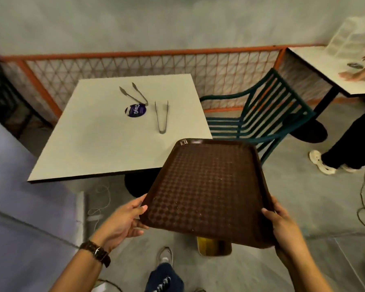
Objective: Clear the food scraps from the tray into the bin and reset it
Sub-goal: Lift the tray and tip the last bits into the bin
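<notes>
You held the brown tray [209, 186] in the air with both hands, at its near short edge. Your left hand [122, 222], watch [96, 252] on the wrist, pinched the near-left corner: thumb on the top rim, fingers curled underneath. Your right hand [282, 226] clamped the near-right corner the same way, thumb over the rim. The tray's long axis ran away from you, far short edge pointing toward the table [93, 144] and overlapping its near-right corner in view; whether it touched there, can't tell. The patterned surface faced up, with only small pale specks on it.

Below the tray, a yellowish object [213, 246] sat on the floor, mostly hidden.

On the white table lay two pairs of metal tongs [162, 116], well apart from the tray, and a round purple sticker [136, 110] between them. A green slatted chair [261, 114] stood just right of the table. An orange mesh fence [156, 68] ran behind.
</notes>
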`<state>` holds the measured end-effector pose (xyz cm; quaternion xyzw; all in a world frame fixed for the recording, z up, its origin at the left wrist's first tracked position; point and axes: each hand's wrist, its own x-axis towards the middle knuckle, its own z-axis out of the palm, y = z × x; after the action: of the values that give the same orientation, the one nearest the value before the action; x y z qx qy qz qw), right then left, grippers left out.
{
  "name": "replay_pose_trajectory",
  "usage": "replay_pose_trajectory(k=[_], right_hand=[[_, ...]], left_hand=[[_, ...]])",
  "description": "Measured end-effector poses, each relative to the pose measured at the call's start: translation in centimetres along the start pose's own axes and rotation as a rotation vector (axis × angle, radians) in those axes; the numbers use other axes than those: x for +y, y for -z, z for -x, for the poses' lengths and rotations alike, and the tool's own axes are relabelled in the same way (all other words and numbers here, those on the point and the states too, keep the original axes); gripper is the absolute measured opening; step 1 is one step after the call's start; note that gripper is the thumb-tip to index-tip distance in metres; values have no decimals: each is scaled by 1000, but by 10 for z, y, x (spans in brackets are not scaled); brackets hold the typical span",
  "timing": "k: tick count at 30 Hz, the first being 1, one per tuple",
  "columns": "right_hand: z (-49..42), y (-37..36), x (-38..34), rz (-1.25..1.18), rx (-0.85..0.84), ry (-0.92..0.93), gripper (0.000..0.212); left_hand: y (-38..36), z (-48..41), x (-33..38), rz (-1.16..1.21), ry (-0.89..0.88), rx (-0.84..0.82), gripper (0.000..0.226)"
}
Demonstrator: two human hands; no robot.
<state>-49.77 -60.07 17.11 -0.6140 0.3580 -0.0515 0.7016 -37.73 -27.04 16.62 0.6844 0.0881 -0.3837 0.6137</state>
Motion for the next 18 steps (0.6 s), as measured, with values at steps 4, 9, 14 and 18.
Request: replay_pose_trajectory(k=[4, 9, 14, 18], right_hand=[[-22, -66, 10, 99, -143, -39, 47], [-45, -152, 36, 223, -271, -34, 46], [-66, -234, 70, 359, -353, 16, 45], [-80, -293, 90, 567, -307, -36, 45]], left_hand=[[53, 17, -26, 73, -2, 129, 38], [108, 19, -59, 195, 53, 295, 38], [164, -5, -79, 210, 81, 403, 40], [213, -32, -103, 197, 135, 500, 42]])
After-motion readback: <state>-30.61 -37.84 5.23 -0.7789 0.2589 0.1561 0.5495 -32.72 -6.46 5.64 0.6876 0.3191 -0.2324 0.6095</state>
